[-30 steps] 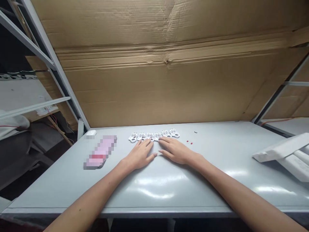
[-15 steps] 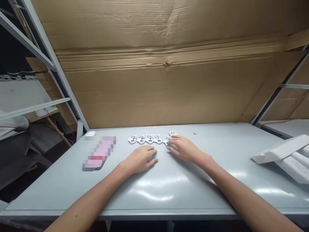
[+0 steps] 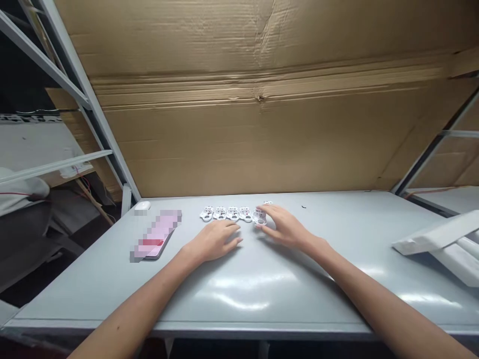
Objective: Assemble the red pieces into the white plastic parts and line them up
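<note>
Several small flat white plastic parts, each with a round hole at its near end, stand side by side in a row [image 3: 232, 214] on the grey table [image 3: 247, 279]. At the row's right end, my right hand [image 3: 282, 227] has its thumb and fingers around another white part [image 3: 259, 217], which seems slightly tilted. One more white part [image 3: 268, 203] lies behind my right hand, mostly hidden by it. My left hand [image 3: 215, 240] rests just in front of the row, fingers apart, with nothing in it.
A pink, partly pixelated phone-like object [image 3: 159, 237] and a small white case [image 3: 142, 207] lie at left. White foam-like blocks [image 3: 441, 237] lie at right. A tiny black strip [image 3: 304, 207] sits near the back. Cardboard [image 3: 262, 144] walls the rear between metal posts.
My right hand has closed around the right-end white part and shifted it slightly, bringing it more upright. My left hand has moved slightly toward the row. The view has shifted a little.
</note>
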Available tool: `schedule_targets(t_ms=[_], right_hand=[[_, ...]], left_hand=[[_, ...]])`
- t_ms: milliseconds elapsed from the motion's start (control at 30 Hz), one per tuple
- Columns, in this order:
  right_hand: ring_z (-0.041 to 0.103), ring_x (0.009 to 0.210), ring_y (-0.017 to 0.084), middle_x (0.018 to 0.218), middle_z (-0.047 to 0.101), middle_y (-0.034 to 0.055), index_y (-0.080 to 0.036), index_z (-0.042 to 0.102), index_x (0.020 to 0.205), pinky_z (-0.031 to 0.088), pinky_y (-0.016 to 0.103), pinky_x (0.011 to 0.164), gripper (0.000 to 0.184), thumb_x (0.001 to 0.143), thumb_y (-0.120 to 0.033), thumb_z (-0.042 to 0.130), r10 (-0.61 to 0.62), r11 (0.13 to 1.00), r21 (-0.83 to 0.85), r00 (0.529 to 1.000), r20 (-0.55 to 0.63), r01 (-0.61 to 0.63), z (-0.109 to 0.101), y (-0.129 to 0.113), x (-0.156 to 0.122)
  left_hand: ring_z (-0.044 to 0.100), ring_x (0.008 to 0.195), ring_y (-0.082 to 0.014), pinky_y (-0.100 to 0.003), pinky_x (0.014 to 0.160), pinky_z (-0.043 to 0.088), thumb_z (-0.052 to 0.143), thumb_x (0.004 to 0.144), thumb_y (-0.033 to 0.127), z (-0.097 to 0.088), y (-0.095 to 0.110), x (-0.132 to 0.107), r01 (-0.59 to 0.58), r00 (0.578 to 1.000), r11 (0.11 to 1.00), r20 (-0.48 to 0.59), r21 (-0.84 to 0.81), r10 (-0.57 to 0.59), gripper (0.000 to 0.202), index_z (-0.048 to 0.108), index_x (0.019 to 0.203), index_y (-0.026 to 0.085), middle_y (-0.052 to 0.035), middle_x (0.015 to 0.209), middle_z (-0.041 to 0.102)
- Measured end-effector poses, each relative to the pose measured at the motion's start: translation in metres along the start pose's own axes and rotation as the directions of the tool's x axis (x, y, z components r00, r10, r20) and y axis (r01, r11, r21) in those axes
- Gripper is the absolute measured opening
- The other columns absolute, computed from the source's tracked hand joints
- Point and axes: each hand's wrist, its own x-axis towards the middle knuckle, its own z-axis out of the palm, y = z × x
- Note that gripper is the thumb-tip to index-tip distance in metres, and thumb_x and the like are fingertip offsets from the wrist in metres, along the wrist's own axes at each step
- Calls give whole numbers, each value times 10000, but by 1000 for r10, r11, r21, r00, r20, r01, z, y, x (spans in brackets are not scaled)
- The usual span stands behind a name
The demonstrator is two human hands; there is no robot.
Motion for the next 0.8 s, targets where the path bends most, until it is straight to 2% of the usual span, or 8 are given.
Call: schedule_targets(t_ms=[133,233,300,400,467,533,633,800], right_hand=[[576,1174,290,1283,624,136,-201,544,1317,467,460,995,422,928,-365,537,-173,982,104,976,131,160,6,-24,-3],[588,1146,269,1262,638,122,-210,564,1303,474,430,985,398,934,-355,531,-241,961,176,957,162,212,10,-28,-1],[584,1160,272,1282,630,117,-220,588,1274,472,427,982,377,936,-377,527,-171,975,162,977,129,149,6,-18,0],[634,1042,278,1142,690,104,-221,669,1100,500,424,891,266,936,-338,496,112,994,-2,993,43,-112,-10,9,-1],[645,1002,284,1093,704,99,-220,694,1008,509,403,822,230,901,-241,491,285,953,-122,957,50,-277,-25,26,-4],[656,950,283,1063,708,93,-229,705,949,509,364,732,226,832,-173,521,409,903,-198,905,117,-382,-37,38,-7],[667,830,262,995,712,94,-235,718,876,486,315,614,213,752,-157,565,491,864,-229,850,188,-449,-48,46,-12],[668,806,248,980,713,79,-255,729,864,476,298,583,217,741,-180,567,521,851,-207,827,212,-483,-47,50,-13]], left_hand=[[633,1023,-266,-381,875,478,434,984,252,-2,-7,-1,64,998,997,-28,32,-63,273,620,1169,176,-96,1128,684],[635,1019,-262,-376,867,485,436,925,150,-1,-7,-1,102,995,994,-14,48,-101,309,613,1177,172,-90,1123,687],[636,1003,-261,-373,856,490,433,908,134,0,-4,0,107,994,993,-9,53,-107,313,608,1165,172,-93,1105,686],[632,1002,-263,-377,858,492,422,957,212,3,3,1,85,996,996,-17,27,-84,263,603,1144,179,-104,1117,674],[621,1044,-267,-384,892,484,427,982,280,6,6,2,59,998,998,-25,-4,-60,263,589,1163,181,-109,1157,659],[604,1091,-269,-384,924,473,439,990,319,9,8,2,37,999,999,-20,-29,-38,282,568,1200,182,-109,1197,645],[603,1093,-264,-379,920,475,443,994,348,11,8,1,29,999,998,-12,-48,-30,292,558,1214,193,-105,1214,637],[593,1119,-275,-393,936,472,445,993,350,11,7,1,27,999,998,-26,-53,-28,300,565,1216,191,-110,1235,631]])
